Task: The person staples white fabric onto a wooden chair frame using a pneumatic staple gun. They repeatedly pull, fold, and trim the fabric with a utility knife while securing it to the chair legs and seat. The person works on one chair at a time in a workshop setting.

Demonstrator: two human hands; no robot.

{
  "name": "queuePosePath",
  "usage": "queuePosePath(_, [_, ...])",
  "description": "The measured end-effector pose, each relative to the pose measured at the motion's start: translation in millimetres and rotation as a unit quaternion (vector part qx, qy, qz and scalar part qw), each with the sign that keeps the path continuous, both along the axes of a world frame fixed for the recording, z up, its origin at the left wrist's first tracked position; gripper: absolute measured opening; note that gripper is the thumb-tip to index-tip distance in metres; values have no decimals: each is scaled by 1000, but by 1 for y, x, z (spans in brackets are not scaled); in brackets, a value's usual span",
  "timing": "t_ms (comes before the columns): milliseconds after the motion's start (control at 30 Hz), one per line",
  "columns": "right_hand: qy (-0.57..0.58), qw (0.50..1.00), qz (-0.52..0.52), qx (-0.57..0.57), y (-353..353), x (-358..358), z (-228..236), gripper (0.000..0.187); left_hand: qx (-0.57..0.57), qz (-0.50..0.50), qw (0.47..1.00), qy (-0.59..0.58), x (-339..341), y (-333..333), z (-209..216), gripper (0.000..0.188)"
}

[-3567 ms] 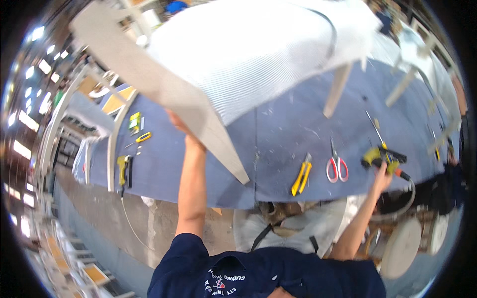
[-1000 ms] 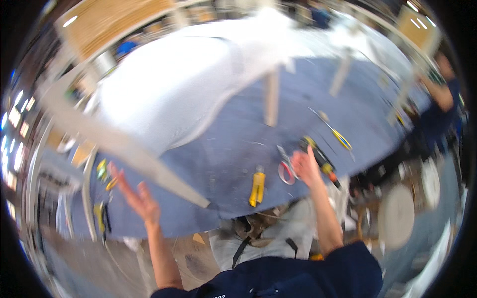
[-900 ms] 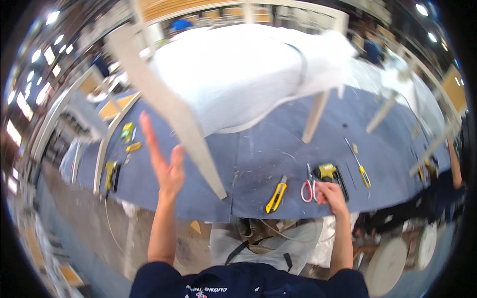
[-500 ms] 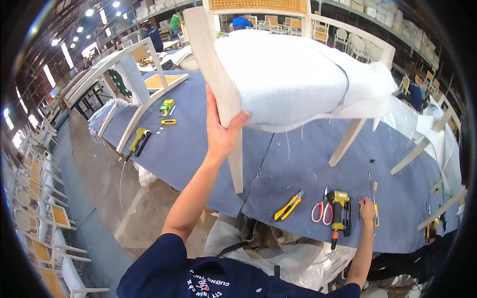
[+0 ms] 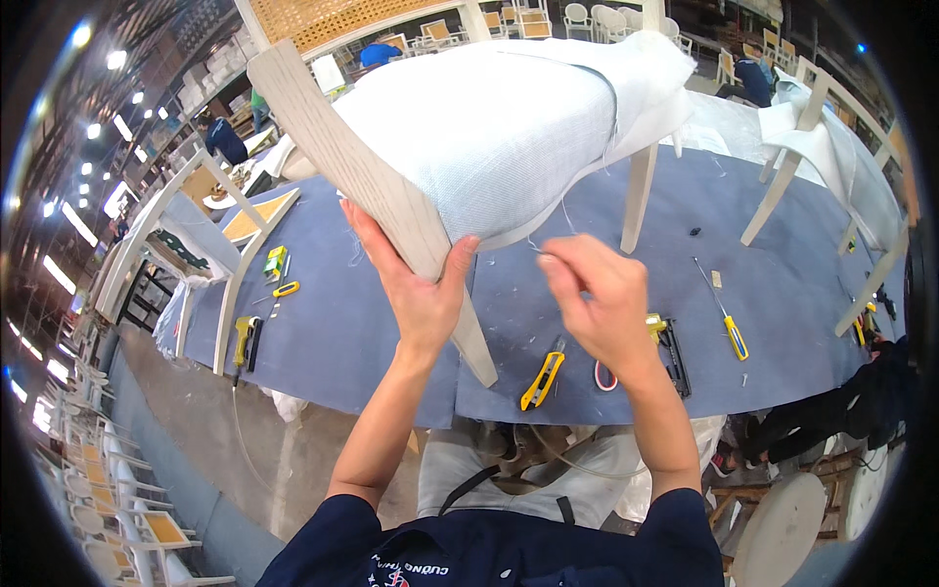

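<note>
Blue-grey cloth is covering the worktable (image 5: 328, 342), and beyond it a wide workshop is stretching back under rows of ceiling lights. An upholstered armchair (image 5: 460, 112) is standing on this cloth in front of the person, its pale wooden front leg (image 5: 342, 157) leaning across the view. The left hand (image 5: 425, 303) is clasping that leg just below seat level, thumb on the near side and fingers wrapping behind. The right hand (image 5: 606, 303) is hovering to the right of the leg, its thumb and forefinger pressed together, apparently pinching a loose thread (image 5: 566, 215) that is hanging from the seat's lower edge.

By its look, the chair is likely to be fairly heavy and stiff in its frame, so the bare wood is offering the surest hold; the woven covering is probably soft and prone to snagging under a hard grip. The thread is looking weightless and easily lost, best taken between fingertips. Beneath and beside the right hand, a yellow utility knife (image 5: 544, 377), partly hidden scissors (image 5: 606, 376) and a staple gun (image 5: 675, 357) are lying.
</note>
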State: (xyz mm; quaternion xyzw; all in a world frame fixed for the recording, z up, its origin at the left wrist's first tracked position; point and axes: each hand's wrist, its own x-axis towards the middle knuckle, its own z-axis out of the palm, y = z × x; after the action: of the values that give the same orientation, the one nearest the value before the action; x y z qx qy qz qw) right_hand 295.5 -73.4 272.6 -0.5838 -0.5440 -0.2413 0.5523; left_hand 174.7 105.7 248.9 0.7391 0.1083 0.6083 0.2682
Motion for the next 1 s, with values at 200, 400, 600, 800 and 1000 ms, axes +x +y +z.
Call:
queuePosePath(200, [-68, 997, -10, -47, 54, -11, 27, 7, -20, -5, 999, -31, 3, 6, -9, 115])
queuePosePath(400, [-56, 993, -28, -98, 51, -16, 36, 10, -47, -35, 997, -47, 1, 1, -6, 102])
queuePosePath(600, [-49, 989, -86, -106, 56, -29, 37, 8, -45, -25, 998, -47, 3, -4, -2, 99])
queuePosePath(800, [-87, 994, 53, 50, 81, -1, 13, 9, -15, 17, 999, -24, 4, 1, -10, 96])
queuePosePath(1000, [-95, 992, -60, -54, 61, -23, 26, 2, 9, 54, 998, -6, 0, 1, -9, 93])
